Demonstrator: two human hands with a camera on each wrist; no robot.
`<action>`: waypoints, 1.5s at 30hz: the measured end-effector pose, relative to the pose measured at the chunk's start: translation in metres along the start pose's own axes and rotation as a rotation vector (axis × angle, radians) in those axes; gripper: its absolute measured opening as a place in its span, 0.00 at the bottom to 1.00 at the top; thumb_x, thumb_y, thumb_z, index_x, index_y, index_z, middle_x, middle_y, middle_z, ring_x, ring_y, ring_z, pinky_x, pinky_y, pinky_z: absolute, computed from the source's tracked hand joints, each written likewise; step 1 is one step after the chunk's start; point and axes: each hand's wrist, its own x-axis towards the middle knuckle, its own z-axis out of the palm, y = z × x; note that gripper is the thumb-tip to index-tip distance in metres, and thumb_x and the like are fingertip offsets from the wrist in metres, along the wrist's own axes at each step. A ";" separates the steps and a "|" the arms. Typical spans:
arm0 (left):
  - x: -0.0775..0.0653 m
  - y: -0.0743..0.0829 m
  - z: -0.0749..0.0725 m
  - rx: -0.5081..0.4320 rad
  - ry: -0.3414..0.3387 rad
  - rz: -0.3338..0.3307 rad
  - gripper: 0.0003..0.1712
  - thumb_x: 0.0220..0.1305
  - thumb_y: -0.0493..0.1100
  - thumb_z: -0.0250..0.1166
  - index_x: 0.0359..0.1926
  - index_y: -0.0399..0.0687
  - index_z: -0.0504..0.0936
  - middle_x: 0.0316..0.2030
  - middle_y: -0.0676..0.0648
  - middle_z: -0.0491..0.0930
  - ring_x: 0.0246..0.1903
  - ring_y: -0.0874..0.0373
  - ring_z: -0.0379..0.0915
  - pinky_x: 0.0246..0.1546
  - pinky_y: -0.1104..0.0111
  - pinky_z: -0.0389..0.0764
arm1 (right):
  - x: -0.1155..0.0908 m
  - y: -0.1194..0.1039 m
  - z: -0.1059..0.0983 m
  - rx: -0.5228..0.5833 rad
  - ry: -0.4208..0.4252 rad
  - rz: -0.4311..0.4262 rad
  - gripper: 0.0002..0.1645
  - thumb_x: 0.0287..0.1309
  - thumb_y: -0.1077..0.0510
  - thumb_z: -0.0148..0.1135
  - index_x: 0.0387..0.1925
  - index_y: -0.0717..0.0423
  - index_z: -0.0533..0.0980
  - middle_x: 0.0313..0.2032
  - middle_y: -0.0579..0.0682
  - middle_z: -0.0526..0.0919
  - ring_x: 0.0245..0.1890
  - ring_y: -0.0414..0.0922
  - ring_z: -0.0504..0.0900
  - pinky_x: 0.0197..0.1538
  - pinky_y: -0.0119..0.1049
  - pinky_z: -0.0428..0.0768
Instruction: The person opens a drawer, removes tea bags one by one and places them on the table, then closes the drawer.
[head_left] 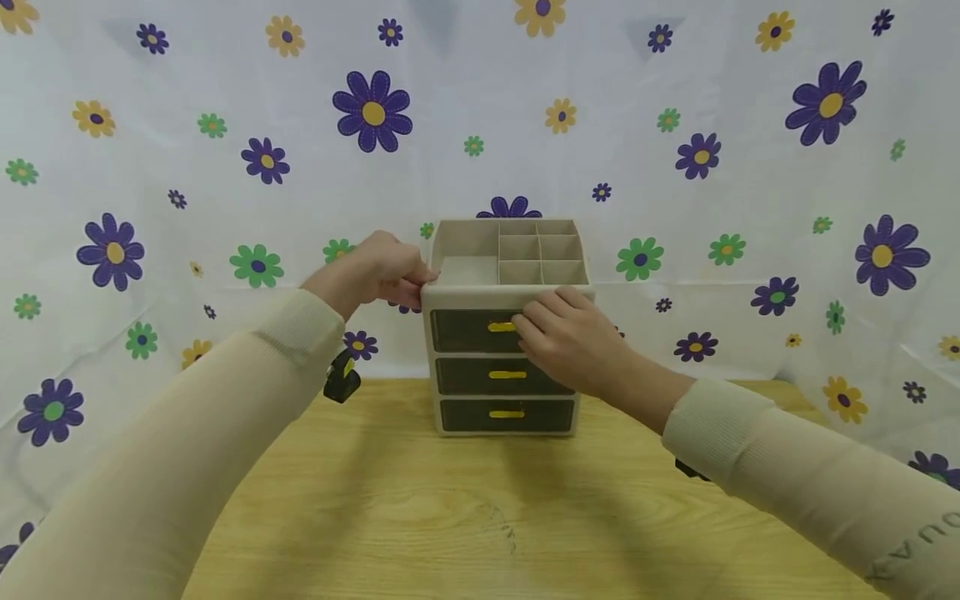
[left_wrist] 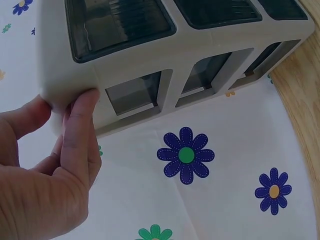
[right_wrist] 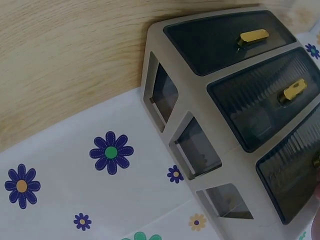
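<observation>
**Three-drawer desktop organizer (head_left: 480,354) pinched at one corner**

It stands on the wood-grain table (head_left: 420,500). The right hand (head_left: 566,337) curls at the top drawer (head_left: 461,329)'s yellow handle (head_left: 501,327); gripping, I can't tell. The left hand (head_left: 386,271) pinches the upper left corner. Behind hangs flower-print cloth (head_left: 465,92).

In the centre of the head view, my right hand (head_left: 568,340) hides the right end of the top drawer (head_left: 465,332) and of its yellow handle (head_left: 501,327). The right wrist view's right edge crops that hand to a blurred sliver. Lettering (head_left: 927,533) on my right sleeve (head_left: 795,471) runs off the head view's lower right.
</observation>
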 end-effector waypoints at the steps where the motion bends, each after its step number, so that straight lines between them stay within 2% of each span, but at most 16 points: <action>1: 0.000 0.001 0.000 -0.004 -0.001 -0.002 0.18 0.61 0.40 0.60 0.48 0.32 0.70 0.44 0.35 0.74 0.34 0.48 0.79 0.34 0.62 0.83 | 0.000 0.000 0.001 -0.008 -0.001 0.002 0.10 0.59 0.56 0.56 0.36 0.59 0.76 0.33 0.52 0.80 0.38 0.49 0.76 0.43 0.41 0.77; 5: 0.001 0.003 0.001 -0.008 -0.005 -0.008 0.19 0.61 0.39 0.59 0.49 0.33 0.69 0.45 0.36 0.74 0.35 0.48 0.79 0.34 0.63 0.83 | 0.001 -0.001 0.004 -0.033 -0.007 -0.002 0.07 0.61 0.62 0.52 0.34 0.60 0.76 0.31 0.52 0.79 0.36 0.49 0.74 0.43 0.40 0.77; 8: 0.001 0.003 0.001 -0.001 -0.011 -0.010 0.19 0.61 0.40 0.60 0.50 0.34 0.69 0.45 0.36 0.73 0.35 0.49 0.79 0.34 0.63 0.83 | 0.000 -0.001 0.006 -0.041 -0.019 -0.003 0.06 0.61 0.64 0.52 0.34 0.60 0.76 0.31 0.53 0.79 0.36 0.50 0.74 0.43 0.40 0.77; 15: 0.002 0.002 0.000 0.022 -0.015 -0.011 0.20 0.60 0.40 0.60 0.51 0.36 0.68 0.46 0.37 0.73 0.35 0.49 0.79 0.35 0.62 0.83 | 0.002 -0.004 0.010 -0.079 -0.028 0.024 0.10 0.64 0.63 0.47 0.38 0.59 0.76 0.35 0.53 0.79 0.40 0.50 0.75 0.45 0.41 0.76; 22: 0.000 0.002 0.000 0.002 -0.022 -0.022 0.22 0.60 0.40 0.60 0.53 0.36 0.68 0.47 0.37 0.72 0.35 0.49 0.79 0.36 0.62 0.83 | 0.006 -0.005 0.008 -0.096 0.020 -0.015 0.08 0.61 0.63 0.53 0.34 0.59 0.79 0.31 0.52 0.80 0.36 0.49 0.75 0.41 0.40 0.76; 30: -0.001 0.001 0.001 0.010 -0.019 -0.016 0.22 0.60 0.40 0.60 0.53 0.36 0.67 0.46 0.37 0.72 0.35 0.49 0.79 0.34 0.63 0.83 | 0.004 -0.006 0.005 -0.079 -0.005 -0.023 0.09 0.61 0.63 0.51 0.36 0.59 0.79 0.33 0.52 0.81 0.37 0.49 0.76 0.41 0.40 0.75; 38: -0.001 0.002 0.002 0.029 -0.013 -0.010 0.21 0.61 0.41 0.60 0.52 0.35 0.69 0.45 0.36 0.73 0.34 0.49 0.79 0.34 0.63 0.83 | 0.002 -0.009 -0.002 -0.113 0.046 -0.047 0.09 0.61 0.62 0.52 0.34 0.58 0.79 0.32 0.51 0.81 0.34 0.48 0.76 0.38 0.39 0.74; 45: 0.001 0.001 0.001 0.016 -0.011 -0.001 0.21 0.60 0.41 0.60 0.52 0.34 0.69 0.46 0.36 0.73 0.35 0.48 0.79 0.35 0.63 0.83 | 0.002 -0.011 -0.010 -0.107 0.020 -0.076 0.11 0.63 0.63 0.50 0.35 0.59 0.79 0.33 0.51 0.81 0.34 0.48 0.76 0.38 0.38 0.74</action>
